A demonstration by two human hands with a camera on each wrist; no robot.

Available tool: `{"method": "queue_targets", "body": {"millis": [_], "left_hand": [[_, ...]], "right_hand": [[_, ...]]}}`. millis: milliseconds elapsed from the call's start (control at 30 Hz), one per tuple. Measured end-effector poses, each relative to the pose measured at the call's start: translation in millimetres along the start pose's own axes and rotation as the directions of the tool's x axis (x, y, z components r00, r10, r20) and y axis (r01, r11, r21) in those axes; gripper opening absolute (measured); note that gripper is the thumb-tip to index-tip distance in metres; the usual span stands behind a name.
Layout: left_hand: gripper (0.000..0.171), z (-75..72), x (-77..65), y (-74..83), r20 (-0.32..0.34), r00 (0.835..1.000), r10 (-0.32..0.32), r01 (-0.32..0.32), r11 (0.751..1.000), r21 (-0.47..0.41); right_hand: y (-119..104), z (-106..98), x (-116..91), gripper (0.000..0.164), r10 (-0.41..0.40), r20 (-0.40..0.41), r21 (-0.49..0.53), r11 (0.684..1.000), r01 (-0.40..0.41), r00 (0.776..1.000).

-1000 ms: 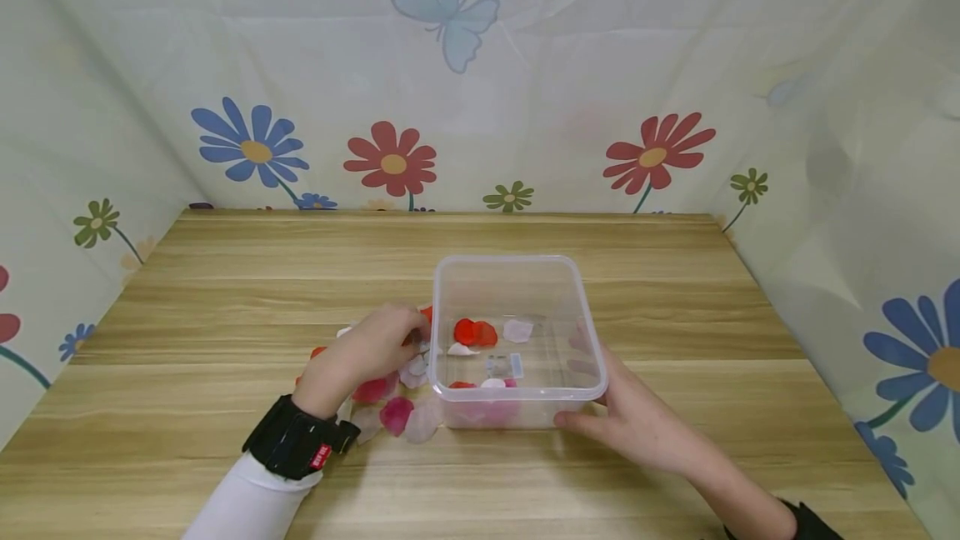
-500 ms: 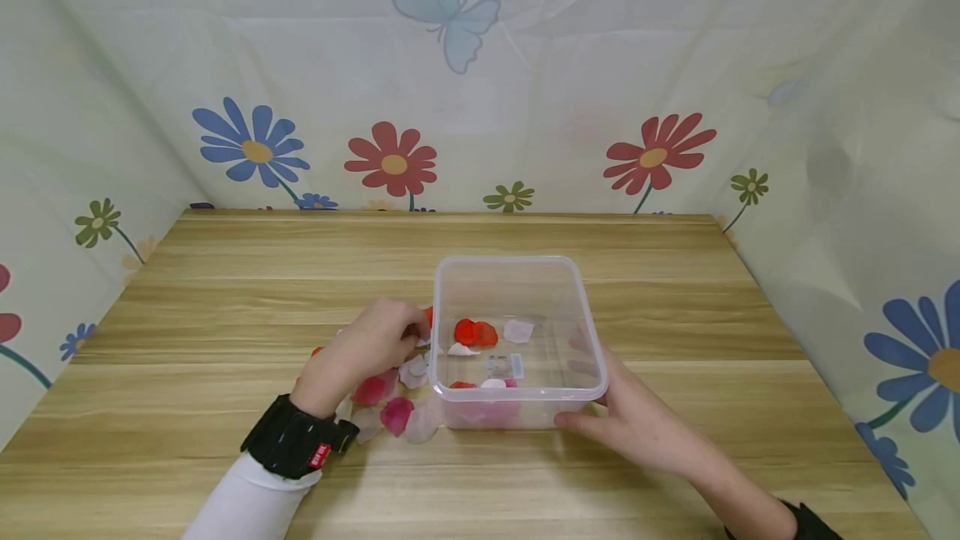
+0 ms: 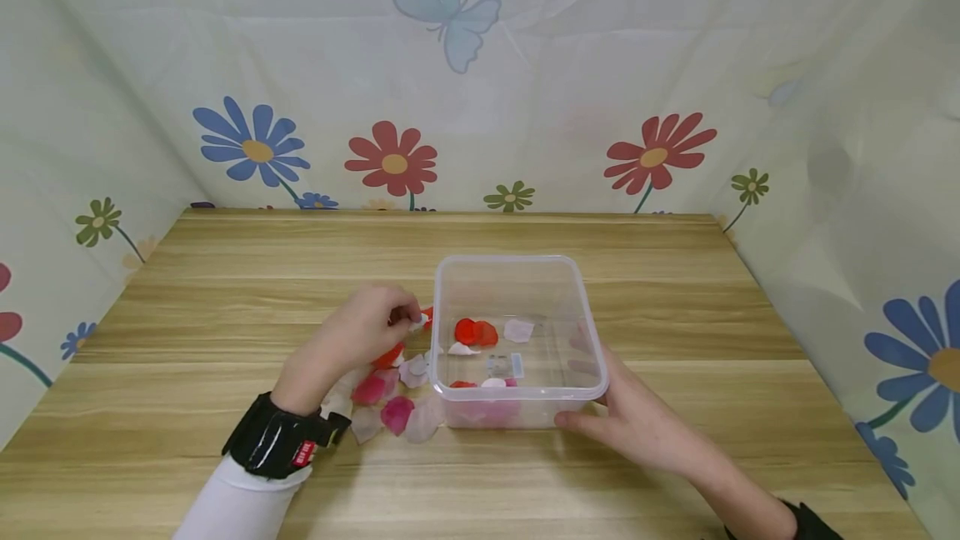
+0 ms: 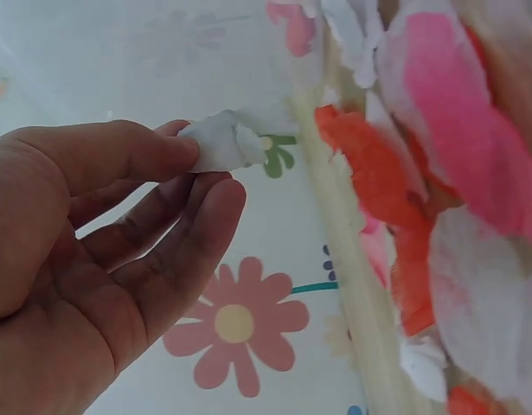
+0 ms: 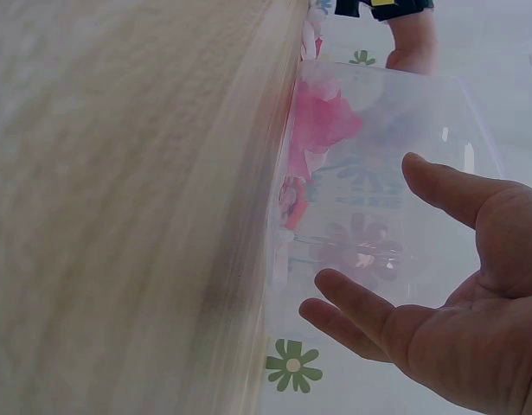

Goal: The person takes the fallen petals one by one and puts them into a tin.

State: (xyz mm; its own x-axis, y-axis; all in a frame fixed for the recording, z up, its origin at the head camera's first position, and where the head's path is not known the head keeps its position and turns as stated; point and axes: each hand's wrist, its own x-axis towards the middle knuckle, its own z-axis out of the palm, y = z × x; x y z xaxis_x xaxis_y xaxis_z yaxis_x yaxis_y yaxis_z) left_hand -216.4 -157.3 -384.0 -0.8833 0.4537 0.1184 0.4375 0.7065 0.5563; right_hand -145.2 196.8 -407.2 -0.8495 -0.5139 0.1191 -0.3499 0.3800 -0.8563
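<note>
My left hand (image 3: 356, 332) pinches a white petal (image 4: 221, 143) between thumb and fingers, just left of the box; its other fingers are loosely bent. Below and around this hand lies a loose pile of red, pink and white petals, among them a magenta petal (image 3: 397, 415). The clear plastic box (image 3: 517, 394) stands upright without a lid. Inside are several petals, including a red petal (image 3: 466, 332) and a pale petal (image 3: 517, 330). My right hand (image 3: 637, 419) rests against the box's right side with thumb and fingers spread, as the right wrist view shows.
The wooden table (image 3: 300, 248) runs back to a white cloth (image 3: 555, 107) printed with flowers and a butterfly. More of this cloth hangs at both sides. A black band (image 3: 281, 440) wraps the left wrist.
My left hand rises a little and draws back leftward from the pile, with the white petal now showing at its fingertips. A red petal beneath it comes into view. Box and right hand stay put.
</note>
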Motion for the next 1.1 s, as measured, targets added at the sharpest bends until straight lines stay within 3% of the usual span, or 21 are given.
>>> {"method": "queue_targets", "body": {"millis": [167, 300, 500, 733, 867, 1100], "left_hand": [[0.011, -10.5, -3.7, 7.5, -0.058, 0.998, 0.013, -0.012, 1.0, 0.008], [0.011, -18.9, -8.3, 16.3, -0.128, 0.99, 0.059, -0.06, 0.998, 0.001], [0.014, -25.8, -14.9, 32.3, -0.244, 0.96, 0.14, -0.14, 0.99, 0.017], [0.017, -27.6, -20.4, 49.1, -0.322, 0.92, 0.224, -0.236, 0.972, 0.001], [0.018, -25.1, -21.6, 57.2, -0.336, 0.9, 0.279, -0.291, 0.956, 0.014], [0.016, -13.5, -19.5, 67.1, -0.282, 0.901, 0.331, -0.346, 0.938, -0.007]], "right_hand": [[0, 0, 0, 0.106, 0.01, 0.0, 0.004, 1.0, -0.01, 1.0], [0, 0, 0, 0.104, 0.011, -0.001, 0.003, 1.0, -0.011, 1.0], [-1, -1, 0, 0.105, 0.011, -0.005, -0.016, 1.0, -0.012, 1.0], [-1, -1, 0, 0.106, 0.024, -0.007, -0.035, 0.999, -0.024, 1.0], [-1, 0, 0, 0.107, 0.022, -0.005, -0.026, 0.999, -0.022, 1.0], [-1, 0, 0, 0.107, 0.018, -0.007, -0.022, 1.0, -0.018, 1.0]]}}
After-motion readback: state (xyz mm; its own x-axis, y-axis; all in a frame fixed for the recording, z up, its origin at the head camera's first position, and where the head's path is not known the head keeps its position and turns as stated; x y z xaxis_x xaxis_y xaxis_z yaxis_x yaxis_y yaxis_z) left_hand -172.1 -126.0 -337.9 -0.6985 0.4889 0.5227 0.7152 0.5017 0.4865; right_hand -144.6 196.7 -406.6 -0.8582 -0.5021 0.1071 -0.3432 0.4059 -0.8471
